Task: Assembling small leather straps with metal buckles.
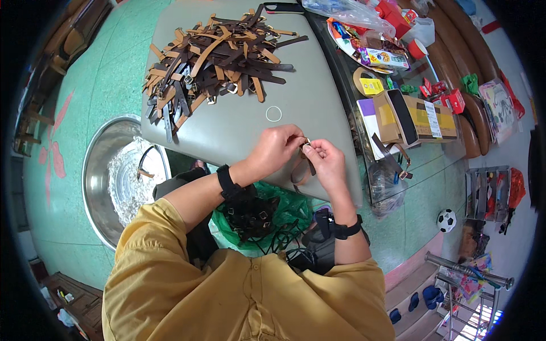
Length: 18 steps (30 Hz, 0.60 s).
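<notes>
Over the near edge of the grey table (227, 136), my left hand (274, 149) and my right hand (328, 163) meet at a small metal buckle (307, 141). The buckle belongs to a brown leather strap (301, 169) that hangs below my fingers toward the table edge. Both hands are closed, fingers pinching the strap near its buckle end; fingertips partly hide it. Farther left on the table lies a large pile of brown and tan leather straps (219, 57) with metal buckles. A pale rubber band (273, 113) rests between the pile and my hands.
A metal basin (94, 176) with clear plastic and a strap stands at left. Below my hands is a green bag (256, 244) of dark buckled straps. A glass table at right bears a cardboard box (424, 119), a phone (401, 116) and snacks. A soccer ball (446, 220) lies beyond.
</notes>
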Each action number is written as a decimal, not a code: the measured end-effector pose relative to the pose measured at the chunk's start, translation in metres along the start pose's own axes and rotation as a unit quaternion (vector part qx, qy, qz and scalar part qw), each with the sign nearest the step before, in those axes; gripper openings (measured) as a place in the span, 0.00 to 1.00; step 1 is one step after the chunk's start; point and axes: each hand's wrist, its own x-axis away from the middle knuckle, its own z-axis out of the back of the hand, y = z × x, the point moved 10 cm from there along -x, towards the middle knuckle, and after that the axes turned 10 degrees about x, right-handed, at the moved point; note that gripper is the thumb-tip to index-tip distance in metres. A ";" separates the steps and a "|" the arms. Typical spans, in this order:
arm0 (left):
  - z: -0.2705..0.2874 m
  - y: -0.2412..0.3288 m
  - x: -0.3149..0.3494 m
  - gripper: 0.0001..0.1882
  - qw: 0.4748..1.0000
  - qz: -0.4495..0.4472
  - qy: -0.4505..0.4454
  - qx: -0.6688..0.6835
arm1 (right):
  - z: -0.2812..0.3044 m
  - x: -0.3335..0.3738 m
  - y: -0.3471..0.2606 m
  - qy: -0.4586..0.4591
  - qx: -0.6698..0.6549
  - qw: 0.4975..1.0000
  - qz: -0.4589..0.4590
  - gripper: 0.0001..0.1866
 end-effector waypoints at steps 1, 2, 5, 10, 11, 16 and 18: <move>0.002 0.003 0.000 0.07 1.000 -0.017 0.012 -0.009 | -0.001 0.000 0.000 -0.005 0.008 1.000 -0.012 0.07; 0.004 0.007 0.000 0.08 0.999 -0.034 0.023 -0.018 | -0.002 0.000 0.002 -0.010 0.016 1.000 -0.025 0.07; 0.021 -0.009 -0.012 0.09 0.995 0.005 0.071 0.074 | 0.001 -0.001 0.011 -0.009 0.007 1.000 -0.025 0.07; 0.005 -0.040 -0.009 0.10 0.922 0.197 0.013 0.333 | 0.002 -0.002 0.012 -0.001 0.009 0.999 -0.032 0.07; -0.001 -0.040 -0.007 0.09 0.914 0.203 -0.008 0.352 | 0.002 -0.002 0.013 0.000 0.007 0.999 -0.036 0.07; -0.008 -0.049 -0.005 0.08 0.906 0.196 -0.036 0.375 | 0.003 -0.001 0.008 0.004 0.014 0.999 -0.030 0.07; -0.008 -0.047 -0.005 0.08 0.904 0.189 -0.028 0.383 | 0.004 -0.001 0.008 0.006 0.021 0.999 -0.029 0.07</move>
